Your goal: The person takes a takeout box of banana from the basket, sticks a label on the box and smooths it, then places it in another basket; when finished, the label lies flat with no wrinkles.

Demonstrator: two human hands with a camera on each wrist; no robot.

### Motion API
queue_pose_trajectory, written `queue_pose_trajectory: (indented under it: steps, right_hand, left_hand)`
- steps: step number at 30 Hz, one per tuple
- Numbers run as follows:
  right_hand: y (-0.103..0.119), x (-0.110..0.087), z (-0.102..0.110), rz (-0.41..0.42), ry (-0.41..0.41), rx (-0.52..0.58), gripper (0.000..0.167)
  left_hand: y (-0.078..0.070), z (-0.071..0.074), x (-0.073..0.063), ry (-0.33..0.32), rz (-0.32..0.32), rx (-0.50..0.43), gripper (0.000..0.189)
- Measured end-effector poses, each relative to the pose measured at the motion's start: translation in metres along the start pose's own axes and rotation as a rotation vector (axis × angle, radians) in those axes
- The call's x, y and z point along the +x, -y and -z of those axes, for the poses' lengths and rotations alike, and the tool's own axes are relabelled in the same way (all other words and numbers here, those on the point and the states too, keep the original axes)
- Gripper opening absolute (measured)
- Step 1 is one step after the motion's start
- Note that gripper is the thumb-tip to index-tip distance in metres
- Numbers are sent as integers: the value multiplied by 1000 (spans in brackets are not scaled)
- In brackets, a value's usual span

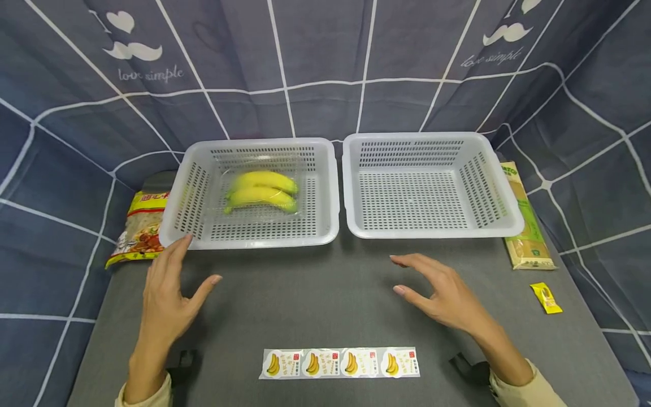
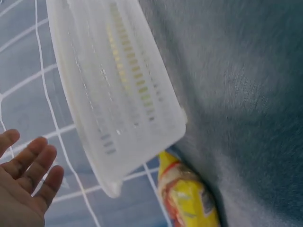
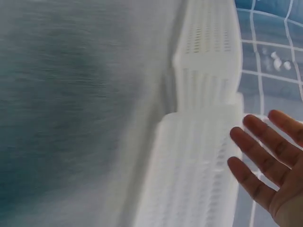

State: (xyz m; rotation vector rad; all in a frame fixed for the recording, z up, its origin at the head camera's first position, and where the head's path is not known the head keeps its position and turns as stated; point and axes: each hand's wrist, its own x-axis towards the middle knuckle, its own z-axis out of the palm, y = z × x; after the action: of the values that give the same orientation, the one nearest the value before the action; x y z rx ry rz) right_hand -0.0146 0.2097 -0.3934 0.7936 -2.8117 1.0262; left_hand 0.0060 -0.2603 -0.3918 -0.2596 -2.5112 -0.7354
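My left hand (image 1: 169,299) hovers at the near left corner of the left white basket (image 1: 249,244), fingers extended and holding nothing. Inside that basket lie two yellow bananas (image 1: 261,192) in a clear plastic package. My right hand (image 1: 445,291) is in front of the right white basket (image 1: 432,232), with fingers and thumb apart and nothing between them. A strip of banana stickers (image 1: 339,363) lies flat on the table between the forearms. In the left wrist view the spread fingers (image 2: 35,163) are apart from the basket; the right wrist view shows straight fingers (image 3: 260,153).
Beside the left basket lies a yellow and red food bag (image 1: 142,226). A green and tan packet (image 1: 529,220) leans at the right basket's outer side. Nearer, on the grey table (image 1: 305,299), is a small yellow wrapped packet (image 1: 546,298). Checked grey cloth (image 1: 325,51) surrounds the table's back and sides.
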Motion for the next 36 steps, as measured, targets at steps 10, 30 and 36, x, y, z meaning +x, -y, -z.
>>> queue_pose_trajectory:
  steps: [10,30,36]
  right_hand:
    - [18,73,13,193,3,96,55]
    - [39,204,11,281,314,244,64]
    - [31,235,-4,183,395,290,62]
  left_hand:
    - [39,-6,16,-106,62,-42,95]
    - [58,-21,15,-40,184,-113,90]
    - [60,-24,13,-35,193,-110,92]
